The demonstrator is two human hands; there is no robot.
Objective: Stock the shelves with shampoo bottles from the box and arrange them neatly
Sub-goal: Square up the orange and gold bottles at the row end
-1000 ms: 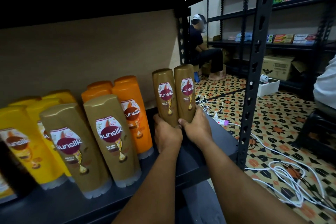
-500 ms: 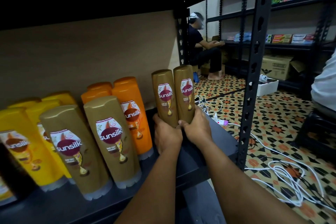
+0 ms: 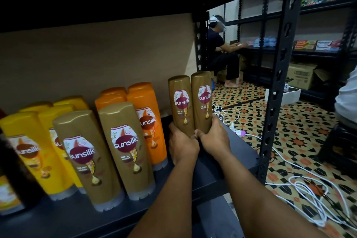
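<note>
Our left hand (image 3: 183,146) and right hand (image 3: 213,137) each grip one brown bottle (image 3: 181,105), touching together, near the shelf (image 3: 239,152) right edge.

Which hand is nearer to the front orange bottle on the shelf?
Left. The left hand grips a brown bottle just right of the front orange bottle; the right hand sits farther right, gripping the other brown bottle.
</note>
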